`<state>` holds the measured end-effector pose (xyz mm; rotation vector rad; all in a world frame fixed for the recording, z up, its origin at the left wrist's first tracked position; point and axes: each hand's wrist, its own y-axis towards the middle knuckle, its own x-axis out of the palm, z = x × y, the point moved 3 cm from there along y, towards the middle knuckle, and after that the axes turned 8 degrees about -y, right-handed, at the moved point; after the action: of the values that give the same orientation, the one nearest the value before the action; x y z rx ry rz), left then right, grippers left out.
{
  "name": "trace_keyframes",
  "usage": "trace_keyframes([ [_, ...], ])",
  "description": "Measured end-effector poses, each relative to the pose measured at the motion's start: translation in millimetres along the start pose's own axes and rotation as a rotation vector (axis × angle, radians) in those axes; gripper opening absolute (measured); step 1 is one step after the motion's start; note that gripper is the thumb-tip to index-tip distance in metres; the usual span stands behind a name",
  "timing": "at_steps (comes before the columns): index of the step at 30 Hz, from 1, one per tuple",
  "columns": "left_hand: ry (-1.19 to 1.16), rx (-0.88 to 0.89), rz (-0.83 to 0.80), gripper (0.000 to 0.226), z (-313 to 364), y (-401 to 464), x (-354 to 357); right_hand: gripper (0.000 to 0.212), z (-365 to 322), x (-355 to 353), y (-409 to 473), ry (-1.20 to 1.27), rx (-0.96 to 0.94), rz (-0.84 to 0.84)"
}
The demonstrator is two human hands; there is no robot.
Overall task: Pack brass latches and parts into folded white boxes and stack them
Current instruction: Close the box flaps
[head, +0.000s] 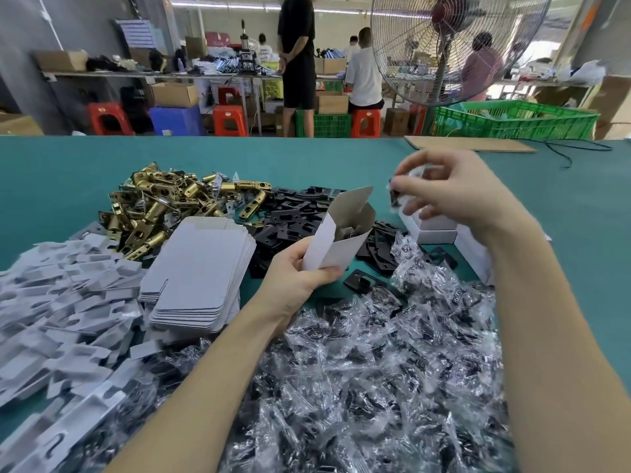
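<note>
My left hand (300, 274) grips an open white box (336, 238) by its lower end, tilted with its mouth up and flap raised; dark parts show inside. My right hand (454, 192) hovers above and to the right of the box, pinching a small clear bag of black parts (397, 196). A heap of brass latches (170, 206) lies at the upper left. Black plates (293, 216) are spread behind the box. Flat white box blanks (201, 271) sit stacked to the left of my left hand. Closed white boxes (440, 233) lie under my right hand.
A large pile of clear bagged parts (392, 370) covers the near right of the green table (68, 172). White card inserts (58, 319) are heaped at the near left. A cardboard sheet (467, 145), a fan (444, 46) and a green crate (512, 121) stand beyond; people work behind.
</note>
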<state>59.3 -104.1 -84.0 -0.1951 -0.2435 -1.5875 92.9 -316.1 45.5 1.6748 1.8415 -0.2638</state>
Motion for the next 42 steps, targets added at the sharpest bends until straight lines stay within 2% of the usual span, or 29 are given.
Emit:
trace_keyframes([
  [3, -0.005, -0.010, -0.004, 0.043, 0, 0, 1, 0.012, -18, -6, -7, 0.079, -0.107, -0.068],
  [6, 0.009, -0.006, -0.010, 0.044, 0, -1, 2, 0.015, -28, 0, -10, -0.030, -0.182, -0.187],
  [9, 0.017, -0.002, -0.011, 0.043, 0, -1, 1, 0.015, -32, 17, -6, -0.183, -0.232, -0.195],
  [19, 0.011, 0.019, 0.010, 0.049, 1, -1, -2, 0.006, -29, 59, 1, -0.261, -0.317, -0.107],
  [21, 0.002, 0.021, 0.021, 0.049, 0, -1, -2, 0.002, -30, 64, 2, -0.348, -0.336, -0.144],
  [24, -0.028, 0.006, 0.020, 0.045, -1, 1, -3, 0.013, -30, 64, 1, -0.446, -0.352, -0.218],
  [25, -0.043, -0.004, 0.019, 0.043, -1, 1, -3, 0.014, -30, 63, 0, -0.406, -0.364, -0.187],
  [27, -0.068, -0.024, 0.017, 0.041, -2, 2, -4, 0.015, -30, 54, 2, -0.266, -0.361, -0.016],
  [29, -0.093, -0.050, 0.012, 0.037, -3, 3, -4, 0.013, -25, 45, 7, -0.170, -0.303, 0.152],
  [30, -0.106, -0.064, 0.009, 0.035, -3, 3, -4, 0.012, -20, 43, 10, -0.140, -0.253, 0.182],
  [33, -0.143, -0.087, 0.002, 0.036, -3, 3, -3, 0.008, 0, 44, 15, -0.085, -0.093, 0.039],
  [36, -0.187, -0.100, 0.017, 0.037, -2, 2, -3, 0.012, 13, 53, 14, 0.033, -0.054, -0.140],
  [42, -0.235, -0.123, -0.008, 0.037, 1, -1, 0, 0.010, 17, 62, 14, 0.122, -0.125, -0.117],
])
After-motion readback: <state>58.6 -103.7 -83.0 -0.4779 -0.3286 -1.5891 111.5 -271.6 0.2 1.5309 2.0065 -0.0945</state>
